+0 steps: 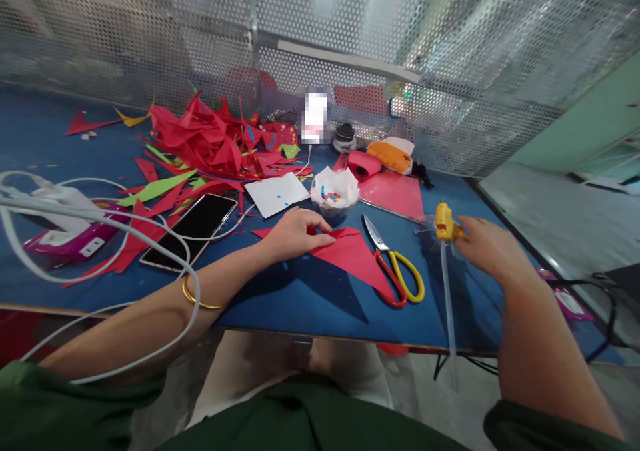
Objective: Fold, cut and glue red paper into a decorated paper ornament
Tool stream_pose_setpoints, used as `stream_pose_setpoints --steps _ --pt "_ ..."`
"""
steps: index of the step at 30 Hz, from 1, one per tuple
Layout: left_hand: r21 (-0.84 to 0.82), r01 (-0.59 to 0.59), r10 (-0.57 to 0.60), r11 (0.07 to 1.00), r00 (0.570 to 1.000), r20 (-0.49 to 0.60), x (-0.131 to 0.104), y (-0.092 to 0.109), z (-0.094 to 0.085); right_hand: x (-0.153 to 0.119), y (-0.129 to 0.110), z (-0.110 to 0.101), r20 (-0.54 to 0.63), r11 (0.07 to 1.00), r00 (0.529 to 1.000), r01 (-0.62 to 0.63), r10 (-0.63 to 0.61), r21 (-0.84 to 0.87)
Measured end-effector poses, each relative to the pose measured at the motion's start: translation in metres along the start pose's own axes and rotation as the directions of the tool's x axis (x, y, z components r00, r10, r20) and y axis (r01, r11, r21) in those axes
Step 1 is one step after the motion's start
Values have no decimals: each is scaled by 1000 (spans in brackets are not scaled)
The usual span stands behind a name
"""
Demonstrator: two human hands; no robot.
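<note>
My left hand (299,231) lies over a folded red paper (345,254) on the blue table, its thumb and fingertips closed on the upper fold. Part of that paper is hidden under the hand. To the right, my right hand (487,248) grips a yellow hot glue gun (443,222) by its handle, and a long translucent glue stick (449,298) trails from it toward the table's front edge. Between the hands lie scissors (393,264) with one red and one yellow handle, blades slightly apart, touching the paper's right side.
A lined bowl (334,191) with small colored bits stands behind my left hand, beside a white card (277,194). Red paper scraps (200,138) pile up at back left. A dark phone (193,231), white cables and a purple power strip (80,238) lie left. Perforated metal (340,18) rises behind.
</note>
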State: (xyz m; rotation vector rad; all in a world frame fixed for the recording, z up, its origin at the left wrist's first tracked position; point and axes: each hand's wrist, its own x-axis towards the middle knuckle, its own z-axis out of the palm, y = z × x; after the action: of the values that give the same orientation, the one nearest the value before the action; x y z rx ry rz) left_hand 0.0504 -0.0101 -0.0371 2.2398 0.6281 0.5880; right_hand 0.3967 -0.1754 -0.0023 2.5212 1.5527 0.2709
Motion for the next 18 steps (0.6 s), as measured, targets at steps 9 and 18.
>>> stream_pose_setpoints --steps 9,18 --pt "182 -7 10 983 1000 -16 -3 -3 2 4 10 18 -78 991 993 101 -94 93" --pt "182 -23 43 983 994 -105 -6 2 2 0 10 16 -304 974 953 74 -5 215"
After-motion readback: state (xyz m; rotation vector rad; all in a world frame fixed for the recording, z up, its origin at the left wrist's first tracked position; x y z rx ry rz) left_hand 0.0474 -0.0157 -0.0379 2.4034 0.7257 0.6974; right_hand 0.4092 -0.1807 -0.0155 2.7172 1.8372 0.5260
